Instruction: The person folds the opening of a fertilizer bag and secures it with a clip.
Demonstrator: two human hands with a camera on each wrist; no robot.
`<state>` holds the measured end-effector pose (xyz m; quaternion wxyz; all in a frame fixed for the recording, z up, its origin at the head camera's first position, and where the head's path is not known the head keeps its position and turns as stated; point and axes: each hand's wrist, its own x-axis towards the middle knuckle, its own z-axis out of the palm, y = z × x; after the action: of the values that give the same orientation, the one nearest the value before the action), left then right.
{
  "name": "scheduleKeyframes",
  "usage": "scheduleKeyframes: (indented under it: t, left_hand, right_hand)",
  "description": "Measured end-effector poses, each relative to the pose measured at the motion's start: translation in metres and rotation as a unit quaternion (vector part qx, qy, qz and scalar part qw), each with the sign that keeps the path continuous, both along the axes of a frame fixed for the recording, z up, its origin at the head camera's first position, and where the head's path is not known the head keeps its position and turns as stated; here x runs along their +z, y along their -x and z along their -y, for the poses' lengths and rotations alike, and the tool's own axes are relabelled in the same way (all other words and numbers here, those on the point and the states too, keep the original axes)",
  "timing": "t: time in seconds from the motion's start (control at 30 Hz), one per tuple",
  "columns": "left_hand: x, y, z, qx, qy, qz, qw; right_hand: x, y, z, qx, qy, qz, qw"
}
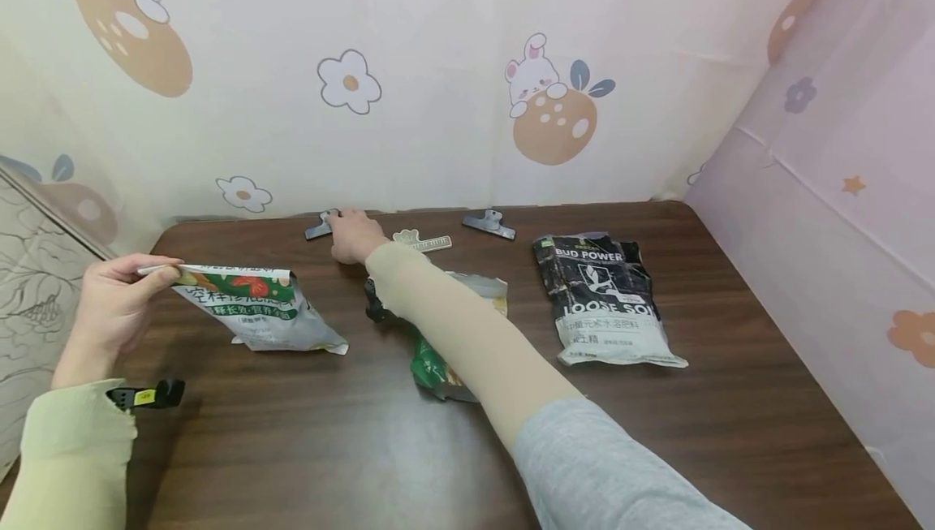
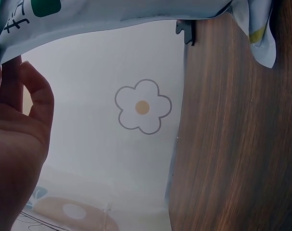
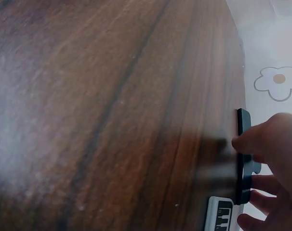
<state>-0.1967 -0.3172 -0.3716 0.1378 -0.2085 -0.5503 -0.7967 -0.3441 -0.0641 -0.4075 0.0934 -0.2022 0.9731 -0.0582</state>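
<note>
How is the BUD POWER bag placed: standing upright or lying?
Lying: the BUD POWER bag rests on the table, its printed front facing up.

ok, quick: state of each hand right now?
Left hand: closed, pinching the top edge of the silver-and-green bag.
Right hand: at the leftmost metal clip, thumb over it; can't tell whether it's gripped.

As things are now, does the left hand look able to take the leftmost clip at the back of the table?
Probably not: the left hand pinches the top edge of the white and green bag, and the right hand covers part of the clip.
</note>
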Motion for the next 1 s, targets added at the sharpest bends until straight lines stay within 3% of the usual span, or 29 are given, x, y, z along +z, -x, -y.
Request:
scheduleKeyframes:
  t: [0.27,0.4,0.53,0.63,0.87,1.0]
  left_hand:
    - [0.0,0.0,0.002,0.013,0.039,-0.008,0.9991]
    - [0.001,-0.001,0.001,0.019,0.042,-0.004,0.9989]
    - [0.002,-0.002,-0.002,0.047,0.048,0.013,0.9977]
    - [0.003,-0.002,-0.004,0.07,0.05,0.023,0.996]
    - [0.003,-0.001,-0.005,0.06,0.039,0.017,0.9973]
    - [0.003,-0.001,-0.005,0.08,0.048,0.023,0.9954]
  right_hand:
    - [-0.001,-0.01,0.003,0.039,-0.04,-0.069,0.996]
    - [0.0,-0.015,0.006,0.014,-0.01,-0.056,0.998]
    - [0.003,-0.02,0.007,-0.012,0.009,-0.032,0.999]
    - [0.005,-0.024,0.006,-0.011,0.007,-0.03,0.999]
    - [0.002,-0.027,0.004,-0.008,0.052,-0.053,0.997]
    - [0.0,-0.026,0.004,-0.004,0.064,-0.06,0.996]
